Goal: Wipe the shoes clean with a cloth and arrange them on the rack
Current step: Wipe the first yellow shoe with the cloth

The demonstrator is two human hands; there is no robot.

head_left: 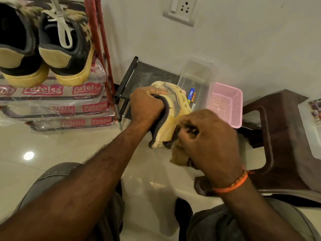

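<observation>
My left hand point(146, 105) grips a cream and grey shoe point(171, 112) by its collar, fingers inside the opening, and holds it above the floor. My right hand point(206, 136) holds a brownish cloth point(179, 155) bunched against the shoe's heel side; the hand is blurred. Two black shoes with yellow soles and pale laces point(43, 47) stand on the upper shelf of the red-framed rack point(102, 40) at the left.
Lower rack shelves point(57, 108) are wrapped in plastic printed "Patelsa". Behind the shoe sit a black stand point(139, 73), a clear plastic box point(198, 79) with small items and a pink basket point(225, 105). A brown stool point(281, 136) stands at the right. My knees fill the bottom.
</observation>
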